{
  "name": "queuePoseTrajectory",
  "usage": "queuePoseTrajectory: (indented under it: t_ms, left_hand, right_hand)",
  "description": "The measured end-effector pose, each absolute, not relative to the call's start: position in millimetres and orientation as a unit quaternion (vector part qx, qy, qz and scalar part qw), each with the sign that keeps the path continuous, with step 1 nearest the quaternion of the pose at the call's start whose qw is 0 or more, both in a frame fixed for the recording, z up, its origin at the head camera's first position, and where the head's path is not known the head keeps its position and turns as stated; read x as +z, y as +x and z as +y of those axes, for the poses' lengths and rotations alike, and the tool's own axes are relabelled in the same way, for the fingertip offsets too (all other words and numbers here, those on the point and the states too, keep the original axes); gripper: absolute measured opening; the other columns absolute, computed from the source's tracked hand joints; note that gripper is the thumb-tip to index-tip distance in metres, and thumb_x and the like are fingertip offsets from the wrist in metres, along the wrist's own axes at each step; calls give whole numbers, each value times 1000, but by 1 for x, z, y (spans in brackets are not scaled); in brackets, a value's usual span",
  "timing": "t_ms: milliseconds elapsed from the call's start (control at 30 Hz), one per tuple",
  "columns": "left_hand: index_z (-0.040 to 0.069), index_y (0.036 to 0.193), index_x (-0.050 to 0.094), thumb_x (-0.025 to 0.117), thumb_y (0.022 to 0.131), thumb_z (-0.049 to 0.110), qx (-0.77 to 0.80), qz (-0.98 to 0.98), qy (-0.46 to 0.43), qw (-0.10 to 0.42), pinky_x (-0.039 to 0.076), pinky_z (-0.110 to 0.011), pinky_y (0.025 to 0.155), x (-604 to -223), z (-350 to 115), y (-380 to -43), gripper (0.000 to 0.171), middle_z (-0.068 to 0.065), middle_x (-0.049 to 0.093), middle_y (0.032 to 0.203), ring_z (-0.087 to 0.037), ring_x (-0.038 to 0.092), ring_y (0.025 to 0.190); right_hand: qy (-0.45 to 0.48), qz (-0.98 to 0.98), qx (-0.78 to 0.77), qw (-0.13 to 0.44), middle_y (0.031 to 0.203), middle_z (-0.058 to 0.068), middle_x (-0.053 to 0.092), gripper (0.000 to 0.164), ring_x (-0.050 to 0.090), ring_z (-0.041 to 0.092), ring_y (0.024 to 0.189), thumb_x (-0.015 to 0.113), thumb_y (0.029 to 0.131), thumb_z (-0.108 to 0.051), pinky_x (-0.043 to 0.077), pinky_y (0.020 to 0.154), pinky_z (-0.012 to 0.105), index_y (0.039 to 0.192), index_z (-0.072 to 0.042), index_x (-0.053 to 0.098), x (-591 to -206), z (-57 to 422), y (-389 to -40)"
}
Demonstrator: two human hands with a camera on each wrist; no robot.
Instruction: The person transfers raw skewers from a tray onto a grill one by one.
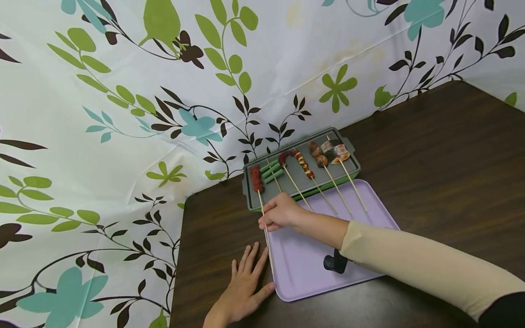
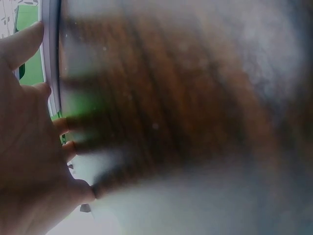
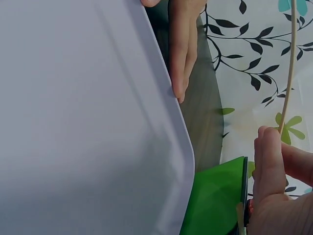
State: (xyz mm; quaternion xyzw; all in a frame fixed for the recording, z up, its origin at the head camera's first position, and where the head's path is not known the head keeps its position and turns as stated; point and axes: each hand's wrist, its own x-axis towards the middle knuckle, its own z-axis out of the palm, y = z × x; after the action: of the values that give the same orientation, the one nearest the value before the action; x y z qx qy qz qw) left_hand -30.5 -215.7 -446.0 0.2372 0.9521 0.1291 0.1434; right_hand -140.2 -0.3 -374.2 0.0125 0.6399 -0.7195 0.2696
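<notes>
My right hand [image 1: 280, 212] pinches the bare wooden stick of a skewer with red meat [image 1: 256, 178]. Its meat end lies at the left end of a grey grill pan [image 1: 247, 184], while the stick runs back over the left edge of a lilac tray [image 1: 303, 255]. In the right wrist view the stick [image 3: 292, 58] rises from the fingertips of that hand [image 3: 271, 171]. My left hand [image 1: 246, 287] rests on the table with fingers spread, its thumb and fingertips right at the tray's left rim. The left wrist view shows this hand [image 2: 34, 132] beside the rim.
Across the pan lie several more skewers: green pods [image 1: 272, 172], a dark red curl [image 1: 285, 157], small red and white pieces [image 1: 303, 164], brown chunks [image 1: 319, 155] and dark-skinned fish [image 1: 335, 150]. Several sticks overhang the tray. A patterned cloth [image 1: 287, 54] hangs behind the brown table [image 1: 430, 159].
</notes>
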Motion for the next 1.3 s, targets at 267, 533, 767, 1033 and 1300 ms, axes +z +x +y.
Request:
queuePoseTrajectory:
  t_ms: [267,533,767,1033,1300]
  left_hand:
    - [33,154,6,40,95,61,127,953,238,142,5,-75,101,-445,-215,-30,75,-5,1,161,-33,-4,146]
    - [29,155,9,42,95,58,130,952,244,133,7,-76,99,-445,-215,-28,74,-6,3,161,-35,-3,146]
    - [30,155,7,43,95,58,129,952,243,131,8,-76,100,-444,-215,-27,75,-6,3,161,-35,-2,146]
    - [32,154,6,42,95,58,128,953,241,131,8,-76,100,-445,-215,-27,74,-6,3,161,-35,-3,146]
    - [33,154,6,43,95,58,127,954,238,132,7,-75,101,-445,-214,-27,74,-5,3,161,-34,-3,146]
  right_hand:
    - [25,653,-714,252,94,20,71,42,71,23,79,67,85,3,57,63,28,125,11,56,-375,2,-141]
    - [4,681,-688,252,102,16,70,46,70,23,84,67,83,1,57,65,32,127,8,56,-378,5,-136]
    - [-11,701,-667,253,120,23,62,50,70,23,86,70,82,1,57,63,31,129,9,54,-379,8,-129]
    - [-36,720,-648,246,112,23,65,58,70,23,78,75,77,2,57,63,32,129,11,52,-377,13,-122]
    - [-67,732,-625,261,113,18,66,60,70,22,81,76,79,-6,57,65,32,132,8,52,-368,25,-104]
